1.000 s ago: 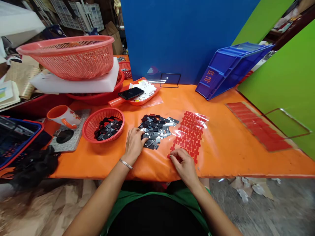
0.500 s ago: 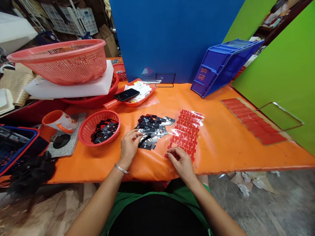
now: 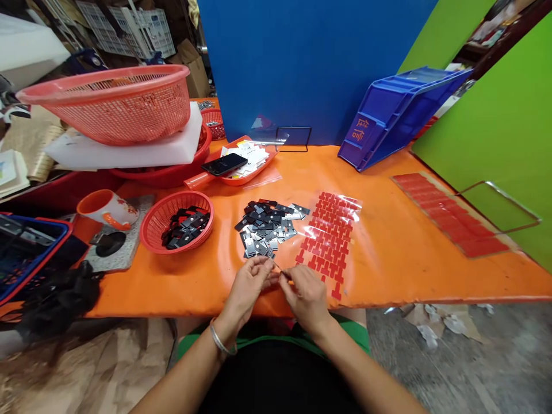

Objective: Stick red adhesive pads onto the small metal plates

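Close to the table's front edge, my left hand [image 3: 249, 285] pinches a small dark metal plate [image 3: 276, 265], seen almost edge-on and mostly covered by fingers. My right hand [image 3: 307, 292] meets it there, thumb and fingertips pressed together at the plate; anything between them is too small to make out. Just beyond lies a loose pile of small black and silver plates [image 3: 268, 223]. To the right is a clear sheet of red T-shaped stickers [image 3: 330, 230], with gaps at its near end. A red basket [image 3: 147, 241] at the left contains more black plates.
Left of the basket, a mug [image 3: 107, 208] lies tilted on a grey slab [image 3: 133, 253]. Behind are a red scoop [image 3: 196, 181] with white papers and a phone [image 3: 225, 164], and a large basket [image 3: 116, 109]. A blue bin [image 3: 366, 129] and red sheet [image 3: 448, 213] are right.
My left hand has come back from the pile toward the front edge with a plate. My right hand has left the sticker sheet and moved left to meet it.
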